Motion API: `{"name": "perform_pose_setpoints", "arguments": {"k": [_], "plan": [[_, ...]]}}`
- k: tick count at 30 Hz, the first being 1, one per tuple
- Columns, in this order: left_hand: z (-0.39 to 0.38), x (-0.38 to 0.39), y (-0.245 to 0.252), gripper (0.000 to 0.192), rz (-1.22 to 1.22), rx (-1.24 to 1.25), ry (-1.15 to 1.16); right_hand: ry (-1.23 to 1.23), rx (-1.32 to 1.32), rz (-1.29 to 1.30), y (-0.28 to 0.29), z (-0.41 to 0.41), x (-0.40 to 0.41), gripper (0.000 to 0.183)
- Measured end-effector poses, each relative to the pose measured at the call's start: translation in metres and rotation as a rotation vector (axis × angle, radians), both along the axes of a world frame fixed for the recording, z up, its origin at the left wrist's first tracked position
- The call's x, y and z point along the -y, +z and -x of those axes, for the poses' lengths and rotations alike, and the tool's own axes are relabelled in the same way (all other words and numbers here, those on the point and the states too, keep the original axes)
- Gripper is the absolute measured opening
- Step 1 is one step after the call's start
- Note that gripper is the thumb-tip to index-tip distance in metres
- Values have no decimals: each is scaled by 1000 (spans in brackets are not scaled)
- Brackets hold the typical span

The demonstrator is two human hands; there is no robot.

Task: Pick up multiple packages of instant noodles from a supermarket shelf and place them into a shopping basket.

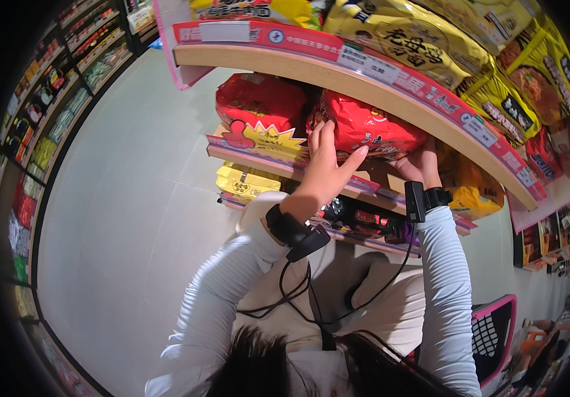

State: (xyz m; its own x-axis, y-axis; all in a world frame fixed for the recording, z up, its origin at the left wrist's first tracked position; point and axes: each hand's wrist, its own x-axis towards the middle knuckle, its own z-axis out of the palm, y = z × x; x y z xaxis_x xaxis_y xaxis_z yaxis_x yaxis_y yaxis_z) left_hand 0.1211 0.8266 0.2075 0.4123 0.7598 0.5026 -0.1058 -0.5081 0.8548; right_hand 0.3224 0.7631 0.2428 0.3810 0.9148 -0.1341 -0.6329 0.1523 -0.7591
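Note:
Between my two hands, a red multipack of instant noodles (pixel 374 126) sits tilted on the middle shelf, under the upper shelf board. My left hand (pixel 327 161) lies against its left front side with thumb and fingers spread. At the pack's lower right corner is my right hand (pixel 418 161), its palm turned up and its fingers partly hidden under the pack. Another red noodle multipack (pixel 262 101) stands to the left, behind a yellow starburst price card (pixel 270 141). Orange-yellow packs (pixel 473 186) are right of my right hand.
The upper shelf's wooden edge (pixel 315 62) overhangs my hands and holds yellow noodle packs (pixel 404 39). A lower shelf carries a yellow pack (pixel 245 181) and dark packs (pixel 369 218). Cables hang from my wristbands. A pink-rimmed basket or cart (pixel 508 337) stands at right, with people beyond.

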Motion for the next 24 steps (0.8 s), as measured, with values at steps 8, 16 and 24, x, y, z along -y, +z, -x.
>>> {"name": "perform_pose_setpoints", "arguments": {"k": [8,16,24], "plan": [[-42,31,-25,38,387,167,-401,-152,76,14,-32,-11,97,57],[-52,53,-12,32,419,102,-438,-382,10,-102,-66,9,139,52],[-59,55,-26,40,347,59,-308,-465,207,-102,-72,12,139,46]]}}
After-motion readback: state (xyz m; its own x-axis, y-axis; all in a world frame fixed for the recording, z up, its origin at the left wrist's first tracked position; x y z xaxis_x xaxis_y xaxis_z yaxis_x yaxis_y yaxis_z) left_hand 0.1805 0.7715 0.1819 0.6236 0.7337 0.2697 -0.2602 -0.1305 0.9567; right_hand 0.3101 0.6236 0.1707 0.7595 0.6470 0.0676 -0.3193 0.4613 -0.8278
